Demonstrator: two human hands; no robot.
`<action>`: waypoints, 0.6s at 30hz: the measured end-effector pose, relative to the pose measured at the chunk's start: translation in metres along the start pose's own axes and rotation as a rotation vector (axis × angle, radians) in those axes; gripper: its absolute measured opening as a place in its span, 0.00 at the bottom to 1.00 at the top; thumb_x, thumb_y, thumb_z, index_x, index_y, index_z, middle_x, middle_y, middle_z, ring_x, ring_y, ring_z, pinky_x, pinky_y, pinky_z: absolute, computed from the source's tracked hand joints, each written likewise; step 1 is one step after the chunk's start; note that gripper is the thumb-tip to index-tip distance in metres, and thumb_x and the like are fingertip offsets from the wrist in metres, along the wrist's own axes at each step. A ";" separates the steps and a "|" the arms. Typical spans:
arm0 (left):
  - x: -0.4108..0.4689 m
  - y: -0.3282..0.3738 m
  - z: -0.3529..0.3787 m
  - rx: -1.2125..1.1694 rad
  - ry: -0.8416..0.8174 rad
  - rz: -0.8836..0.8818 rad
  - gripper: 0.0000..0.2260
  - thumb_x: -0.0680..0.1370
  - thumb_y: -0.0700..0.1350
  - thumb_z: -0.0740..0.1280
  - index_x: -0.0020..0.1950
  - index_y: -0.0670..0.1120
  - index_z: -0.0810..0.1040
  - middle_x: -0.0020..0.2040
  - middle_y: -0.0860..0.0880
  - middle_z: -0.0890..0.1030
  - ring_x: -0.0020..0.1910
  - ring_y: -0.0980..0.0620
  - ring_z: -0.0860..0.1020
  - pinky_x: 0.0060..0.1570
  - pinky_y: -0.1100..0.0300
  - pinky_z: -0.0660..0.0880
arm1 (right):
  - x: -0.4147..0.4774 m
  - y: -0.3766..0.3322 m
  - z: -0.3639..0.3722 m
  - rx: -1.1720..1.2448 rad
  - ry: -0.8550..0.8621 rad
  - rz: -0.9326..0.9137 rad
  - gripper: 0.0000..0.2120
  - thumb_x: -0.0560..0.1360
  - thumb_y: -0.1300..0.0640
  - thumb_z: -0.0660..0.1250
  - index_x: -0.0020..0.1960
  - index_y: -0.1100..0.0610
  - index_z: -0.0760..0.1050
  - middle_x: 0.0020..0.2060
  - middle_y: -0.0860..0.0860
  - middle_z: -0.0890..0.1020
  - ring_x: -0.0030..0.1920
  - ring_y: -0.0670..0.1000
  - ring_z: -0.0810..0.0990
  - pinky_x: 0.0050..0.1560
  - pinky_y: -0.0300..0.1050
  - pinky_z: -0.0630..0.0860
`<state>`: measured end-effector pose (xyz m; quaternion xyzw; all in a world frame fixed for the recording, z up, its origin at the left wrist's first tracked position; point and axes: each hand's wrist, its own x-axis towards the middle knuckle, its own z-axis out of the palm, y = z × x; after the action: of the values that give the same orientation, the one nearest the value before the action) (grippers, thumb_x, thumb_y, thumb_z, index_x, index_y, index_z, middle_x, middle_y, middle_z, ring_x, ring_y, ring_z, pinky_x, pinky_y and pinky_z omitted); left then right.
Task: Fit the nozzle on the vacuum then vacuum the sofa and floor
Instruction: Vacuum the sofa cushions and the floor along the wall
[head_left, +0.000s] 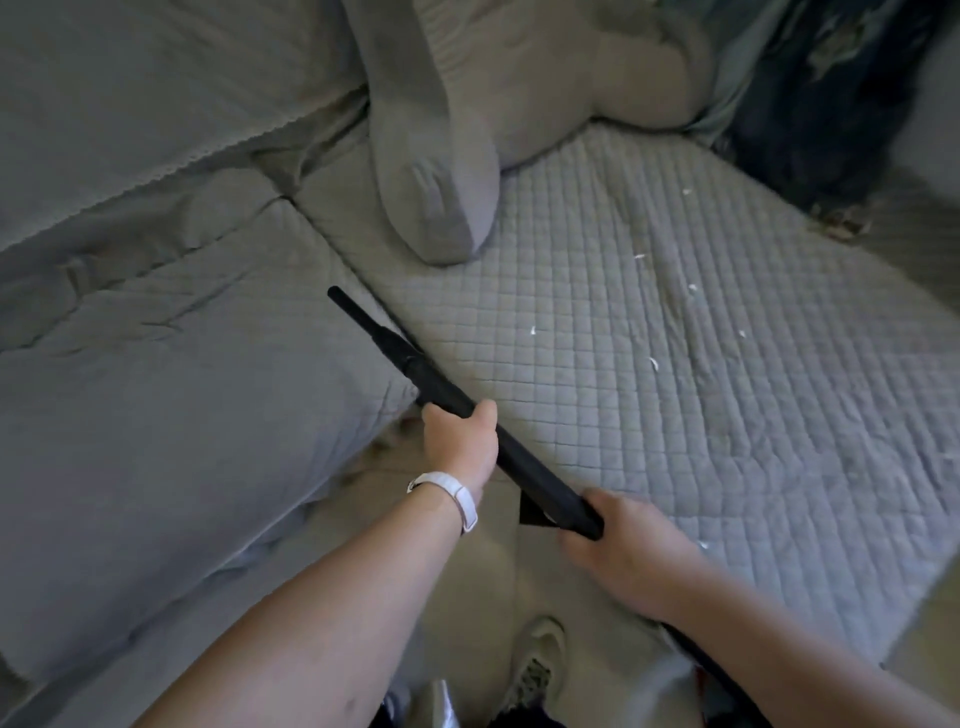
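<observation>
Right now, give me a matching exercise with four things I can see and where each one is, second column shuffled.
Column one:
1 vacuum wand
2 wristband
3 white scraps
4 shoe

Column two:
A on the floor
B around a wrist
C scattered on the quilted cushion
D gripped by the left hand and right hand

Pairs: 1-D, 2-B, 3-C, 4-A

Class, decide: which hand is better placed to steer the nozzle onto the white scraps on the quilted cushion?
Probably the left hand: it grips the wand nearer the nozzle, while the right hand holds the rear end.
</observation>
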<state>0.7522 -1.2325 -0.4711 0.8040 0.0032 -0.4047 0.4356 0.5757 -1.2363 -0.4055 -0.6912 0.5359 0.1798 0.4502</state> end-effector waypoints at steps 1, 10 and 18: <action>-0.009 0.000 0.015 0.024 -0.011 0.005 0.13 0.77 0.46 0.67 0.58 0.43 0.70 0.47 0.51 0.77 0.40 0.56 0.74 0.37 0.59 0.69 | -0.003 0.015 -0.006 0.009 0.011 0.011 0.06 0.75 0.46 0.66 0.49 0.45 0.74 0.39 0.46 0.81 0.37 0.48 0.81 0.33 0.42 0.77; -0.077 -0.036 0.128 0.181 -0.166 -0.016 0.12 0.77 0.45 0.67 0.57 0.42 0.71 0.50 0.46 0.79 0.42 0.52 0.77 0.38 0.58 0.72 | -0.039 0.136 -0.040 0.092 0.035 0.148 0.07 0.74 0.46 0.67 0.46 0.48 0.73 0.35 0.48 0.80 0.32 0.46 0.79 0.28 0.38 0.70; -0.090 -0.074 0.169 0.312 -0.278 -0.060 0.14 0.76 0.49 0.66 0.57 0.44 0.69 0.49 0.47 0.78 0.45 0.48 0.79 0.49 0.51 0.79 | -0.051 0.185 -0.028 0.131 0.046 0.238 0.10 0.74 0.43 0.68 0.48 0.48 0.75 0.35 0.50 0.82 0.34 0.48 0.81 0.37 0.48 0.79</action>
<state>0.5558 -1.2743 -0.5139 0.7979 -0.0956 -0.5199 0.2897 0.3841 -1.2338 -0.4327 -0.5960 0.6349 0.1805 0.4573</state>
